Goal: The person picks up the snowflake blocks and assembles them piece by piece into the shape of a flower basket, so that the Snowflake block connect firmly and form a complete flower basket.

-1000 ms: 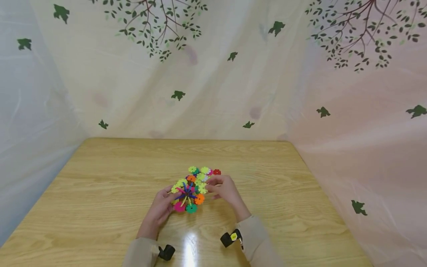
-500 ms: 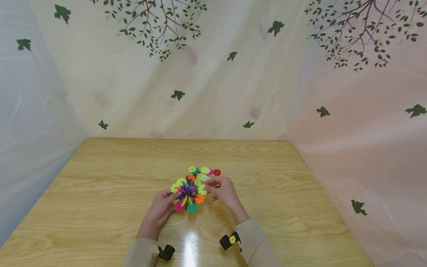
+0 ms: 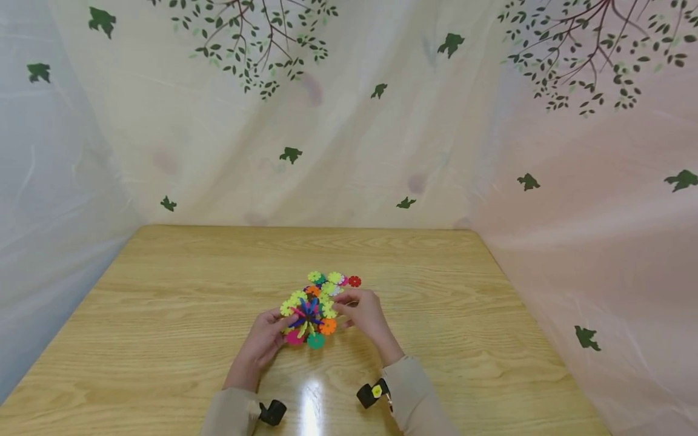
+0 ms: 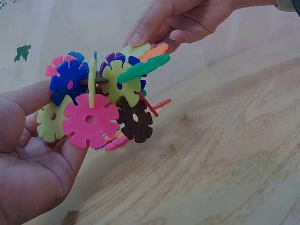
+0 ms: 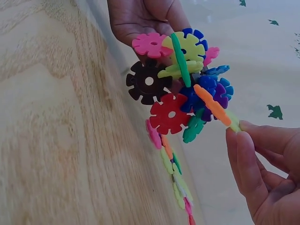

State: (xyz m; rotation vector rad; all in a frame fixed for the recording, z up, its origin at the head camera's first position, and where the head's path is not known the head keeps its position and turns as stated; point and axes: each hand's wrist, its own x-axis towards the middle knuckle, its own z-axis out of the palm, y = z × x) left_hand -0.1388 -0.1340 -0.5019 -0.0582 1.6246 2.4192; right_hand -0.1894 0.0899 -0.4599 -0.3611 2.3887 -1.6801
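Observation:
My left hand (image 3: 264, 339) holds a cluster of interlocking plastic snowflake discs (image 3: 308, 315) above the table, its thumb and fingers around the left side. In the left wrist view a pink disc (image 4: 77, 123) and a dark brown disc (image 4: 126, 126) face the camera. My right hand (image 3: 368, 315) pinches a yellow disc (image 5: 233, 123) at the cluster's right edge, between thumb and fingertips. That disc meets an orange disc (image 5: 211, 102), which joins the cluster. Lower down, a red disc (image 5: 161, 115) sticks out.
A row of linked discs (image 5: 166, 161) trails behind the cluster, ending at a red disc (image 3: 354, 281); whether it is joined to the cluster I cannot tell. The wooden table (image 3: 191, 290) meets a printed curtain (image 3: 234, 181) at the back and sides.
My right hand has shifted slightly left and closer to the cluster. The cluster has turned a little in my left hand, which stays in place.

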